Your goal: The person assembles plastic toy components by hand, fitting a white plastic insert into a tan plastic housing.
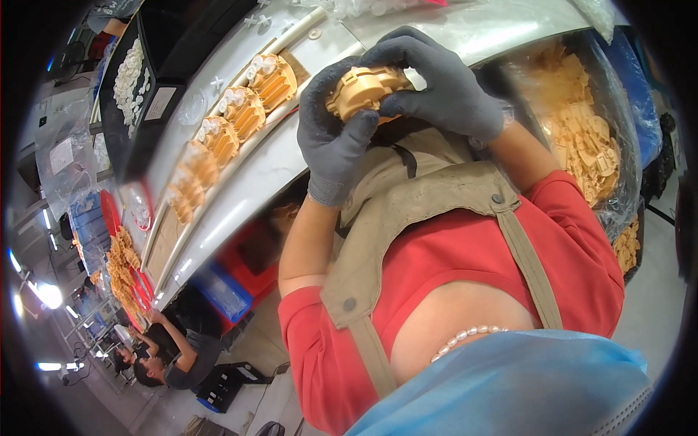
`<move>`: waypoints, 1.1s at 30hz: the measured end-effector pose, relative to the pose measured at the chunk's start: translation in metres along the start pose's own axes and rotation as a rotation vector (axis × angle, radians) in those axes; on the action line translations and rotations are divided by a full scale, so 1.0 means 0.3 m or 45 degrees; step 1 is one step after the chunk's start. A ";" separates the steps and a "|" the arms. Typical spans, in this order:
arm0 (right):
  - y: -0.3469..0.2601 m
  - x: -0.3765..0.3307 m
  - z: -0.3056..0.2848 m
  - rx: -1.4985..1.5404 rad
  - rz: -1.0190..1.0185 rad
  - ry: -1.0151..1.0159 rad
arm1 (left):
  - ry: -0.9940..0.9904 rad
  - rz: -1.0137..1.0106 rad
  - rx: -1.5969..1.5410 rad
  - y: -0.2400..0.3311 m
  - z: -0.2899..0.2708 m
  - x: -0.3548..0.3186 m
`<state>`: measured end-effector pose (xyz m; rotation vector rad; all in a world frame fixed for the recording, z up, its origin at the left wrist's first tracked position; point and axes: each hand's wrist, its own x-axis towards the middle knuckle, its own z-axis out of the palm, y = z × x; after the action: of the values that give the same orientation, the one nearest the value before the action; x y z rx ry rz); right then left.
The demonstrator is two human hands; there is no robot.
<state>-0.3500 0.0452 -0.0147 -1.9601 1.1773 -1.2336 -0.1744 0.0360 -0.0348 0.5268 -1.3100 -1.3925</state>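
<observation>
Both gloved hands hold one tan-orange moulded plastic part (363,89), close in front of my body at the table edge. The part has rounded outlines and a raised middle section. My left hand (329,134), in a dark grey glove, wraps its near left side with the thumb on the front. My right hand (440,83), gloved alike, curls over the far right side, its thumb pressing near the lower edge. The fingertips behind the part are hidden. Left of my hands, a row of similar tan parts (273,87) with clear plastic pieces on them lies along a rail-edged strip.
A plastic-lined bin of tan parts (582,142) stands at my right. At left are a black bin of small white pieces (131,83) and a red tray (109,211) near a heap of tan parts (123,272). A co-worker (174,356) sits farther down the table.
</observation>
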 end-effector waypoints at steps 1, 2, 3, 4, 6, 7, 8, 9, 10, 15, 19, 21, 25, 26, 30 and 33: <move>-0.008 -0.006 -0.001 0.009 0.009 0.004 | -0.002 -0.012 0.005 0.002 -0.002 -0.005; -0.020 -0.008 -0.003 0.006 0.023 -0.031 | -0.037 0.036 0.054 0.007 -0.006 -0.008; -0.025 -0.010 -0.001 0.003 0.038 -0.065 | -0.073 0.083 0.101 0.011 -0.008 -0.011; -0.022 -0.015 0.006 0.012 0.041 -0.064 | -0.073 0.076 0.109 0.019 -0.003 -0.014; -0.013 -0.027 0.020 0.394 0.154 -0.070 | 0.001 0.132 0.178 0.036 0.019 -0.023; -0.017 -0.029 0.021 0.401 0.158 -0.068 | 0.000 0.125 0.183 0.046 0.024 -0.030; -0.027 -0.028 0.022 0.365 0.086 -0.037 | 0.016 0.120 0.213 0.056 0.025 -0.036; -0.033 -0.028 0.026 0.329 0.014 -0.005 | 0.031 0.116 0.244 0.063 0.025 -0.040; -0.035 -0.030 0.035 0.336 0.015 -0.003 | 0.031 0.112 0.250 0.068 0.025 -0.040; -0.041 -0.028 0.077 0.592 0.167 0.159 | 0.131 0.143 0.241 0.058 0.059 -0.024; 0.033 0.000 0.090 0.629 0.331 0.093 | 0.106 0.138 0.311 -0.025 0.014 0.013; 0.037 -0.020 0.076 0.698 0.275 0.098 | 0.073 0.191 0.284 -0.018 0.034 0.024; 0.044 -0.018 0.039 0.744 0.166 0.077 | 0.040 -0.182 0.016 -0.048 -0.011 0.005; 0.049 -0.016 0.038 0.671 0.164 0.001 | 0.045 -0.225 0.009 -0.054 -0.012 0.001; 0.038 -0.006 0.064 0.751 0.131 0.101 | -0.018 -0.196 0.310 -0.053 -0.035 -0.010; 0.027 -0.006 0.044 0.788 0.219 -0.096 | -0.048 -0.187 0.415 -0.052 -0.040 -0.011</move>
<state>-0.3418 0.0428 -0.0276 -1.4025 0.7785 -1.2335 -0.1692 0.0307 -0.0535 0.8333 -1.5663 -1.3178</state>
